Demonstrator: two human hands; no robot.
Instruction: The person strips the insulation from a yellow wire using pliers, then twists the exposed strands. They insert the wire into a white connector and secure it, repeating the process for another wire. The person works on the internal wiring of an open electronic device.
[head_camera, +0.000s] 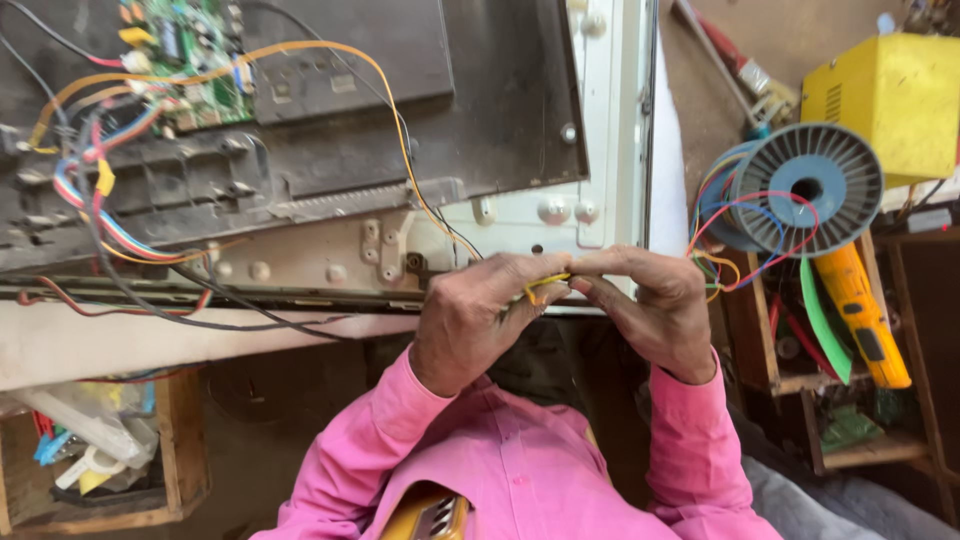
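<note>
Head view, looking down at both hands brought together in front of an opened appliance. Left hand (478, 318) closed, fingertips pinching a short yellow wire (545, 284); right hand (650, 305) closed too, fingertips pinching the same wire from the other side, so the two hands meet fingertip to fingertip with the wire between them. The wire sits at the middle of the view, just below the lower edge of the white appliance panel (600, 130). A long orange wire (395, 120) runs from the upper left over the dark back cover (500, 100) and down to the hands; whether it joins the yellow piece cannot be told. Green circuit board (190, 45) at top left, with a bundle of coloured wires (100, 190) hanging below it. Right of the right hand, near it: grey wire spool (815, 175) with red and blue wire loops, a yellow box (885, 100) above it, an orange-yellow tool (865, 310) in a wooden rack (760, 340) below. Pink shirt sleeves (690, 440) at bottom. Wooden tray (185, 450) with plastic bits at bottom left.
</note>
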